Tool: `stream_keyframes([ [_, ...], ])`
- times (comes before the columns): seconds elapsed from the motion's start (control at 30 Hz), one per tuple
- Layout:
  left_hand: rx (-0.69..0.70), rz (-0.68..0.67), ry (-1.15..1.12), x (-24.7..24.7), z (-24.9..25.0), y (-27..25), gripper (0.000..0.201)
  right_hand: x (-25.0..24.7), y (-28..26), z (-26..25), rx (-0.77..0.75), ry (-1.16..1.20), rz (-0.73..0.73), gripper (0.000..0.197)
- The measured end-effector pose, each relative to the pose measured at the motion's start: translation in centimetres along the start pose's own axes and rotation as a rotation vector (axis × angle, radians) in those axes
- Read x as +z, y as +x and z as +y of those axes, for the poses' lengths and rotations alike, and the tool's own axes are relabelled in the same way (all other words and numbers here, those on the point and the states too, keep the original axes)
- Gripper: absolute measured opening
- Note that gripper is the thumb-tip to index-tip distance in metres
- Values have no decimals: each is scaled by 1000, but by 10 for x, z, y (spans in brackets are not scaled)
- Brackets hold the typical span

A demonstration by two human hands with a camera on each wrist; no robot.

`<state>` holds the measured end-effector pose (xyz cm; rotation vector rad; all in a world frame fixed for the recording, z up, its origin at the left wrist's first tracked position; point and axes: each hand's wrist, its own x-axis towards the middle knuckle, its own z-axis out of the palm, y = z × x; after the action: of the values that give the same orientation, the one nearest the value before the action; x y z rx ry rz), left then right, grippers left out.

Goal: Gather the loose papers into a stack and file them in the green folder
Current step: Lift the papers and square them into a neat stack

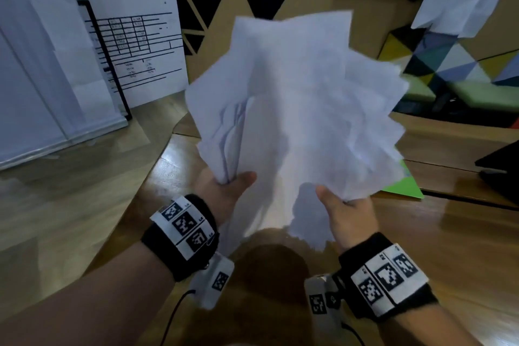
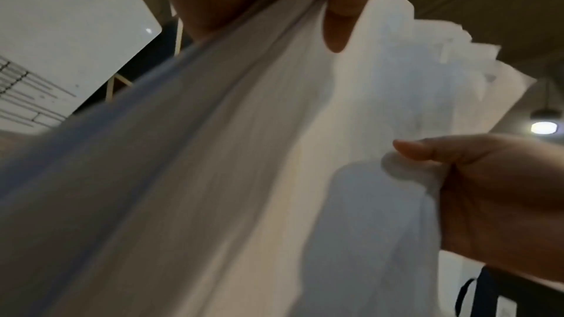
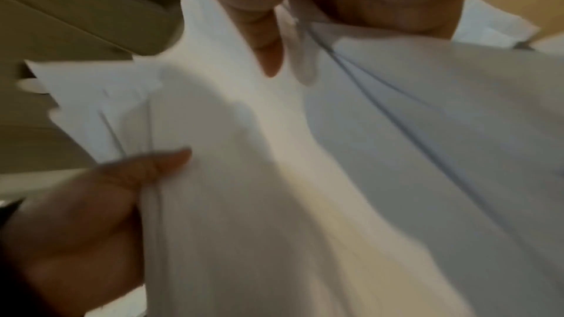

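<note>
1. We stand over a glossy wooden tabletop [image 1: 438, 236], its curved left edge running down toward the wood floor.
2. Off the tabletop's left edge stands a big white board [image 1: 134, 36] printed with black table lines; its corner shows in the left wrist view too [image 2: 70, 33].
3. We hold the papers [image 1: 295, 121] up above the tabletop, a loose, uneven bundle of white sheets with corners fanning out at different angles, not yet squared. Both wrist views are filled by the same sheets [image 2: 274, 177] [image 3: 305, 177].
4. Our left hand [image 1: 224, 191] grips the bundle's lower left part, thumb pressed on the front sheet and fingers hidden behind; the left wrist view shows that thumb on the paper [image 2: 338, 21].
5. Our right hand [image 1: 348, 213] pinches the lower right part the same way, thumb on the front face, as the right wrist view shows [image 3: 262, 33].
6. The green folder [image 1: 404, 185] lies flat on the tabletop toward its right side, mostly hidden behind the raised sheets; only one bright corner shows.
7. A dark object sits at the tabletop's right edge; we cannot tell what it is.
</note>
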<state>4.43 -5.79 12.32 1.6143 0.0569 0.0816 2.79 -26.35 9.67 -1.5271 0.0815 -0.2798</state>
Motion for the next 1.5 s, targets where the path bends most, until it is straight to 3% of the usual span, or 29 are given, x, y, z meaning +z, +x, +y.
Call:
stream_keyframes([
  [0.13, -103, 9, -49, -13, -13, 6, 13, -15, 0, 9, 85, 23, 59, 33],
  [0.17, -92, -2, -96, -17, -15, 7, 23, -23, 0, 6, 108, 33, 40, 33],
  [0.23, -21, -80, -99, -27, -18, 10, 66, -36, 1, -1, 133, 23, -20, 30],
  [0.27, 15, -117, -84, -29, -16, 10, 70, -38, 0, -6, 143, 29, -55, 29],
  [0.33, 72, -156, -73, -28, -8, 8, 50, -39, 1, -11, 131, 66, -115, 39],
  [0.4, 65, -72, -65, -22, 2, 10, 43, -36, 5, -11, 129, 98, -115, 49],
  [0.5, 104, 1, -62, -18, 13, 14, 79, -34, 12, -14, 104, 204, -35, 61],
  [0.53, 123, 9, -83, -19, 15, 14, 80, -35, 13, -14, 80, 233, -35, 66],
  [0.6, 134, -33, -96, -23, 16, 13, 75, -31, 9, -18, 48, 265, -49, 73],
  [0.67, 116, -92, -67, -19, 15, 7, 56, -23, 2, -18, 66, 276, -35, 79],
  [0.7, 86, -93, -35, -13, 14, 4, 41, -18, -1, -17, 75, 256, -9, 74],
  [0.77, 0, -4, 21, 5, 12, -3, 15, -6, -8, -15, 53, 246, 48, 36],
  [0.83, -24, 56, -42, 16, 14, -14, 22, 2, -13, -17, 34, 267, 143, 24],
  [0.87, -22, 73, -103, 18, 16, -16, 26, 3, -14, -17, 16, 310, 165, 29],
  [0.93, 7, 72, -137, 14, 18, -20, 27, -1, -16, -17, -23, 355, 178, 63],
  [1.03, 62, 25, -22, 3, 12, -19, 27, -9, -14, -7, -59, 321, 130, 88],
  [1.17, -148, 62, 135, 4, -7, -15, 20, -16, -12, 19, 29, 324, 115, 87],
  [1.27, -243, 19, 83, -7, -15, -10, 22, -32, -5, 19, 49, 303, 70, 88],
  [1.33, -133, -83, 49, -19, -16, -3, 42, -42, -2, 6, 39, 270, -79, 86],
  [1.4, 12, -174, 199, -22, -14, 5, 76, -44, 0, -6, 50, 248, -216, 70],
  [1.43, 60, -199, 261, -20, -12, 8, 84, -40, 2, -9, 51, 243, -244, 63],
  [1.5, 103, -173, 281, -11, -1, 11, 70, -29, 3, -13, 65, 223, -204, 71],
])
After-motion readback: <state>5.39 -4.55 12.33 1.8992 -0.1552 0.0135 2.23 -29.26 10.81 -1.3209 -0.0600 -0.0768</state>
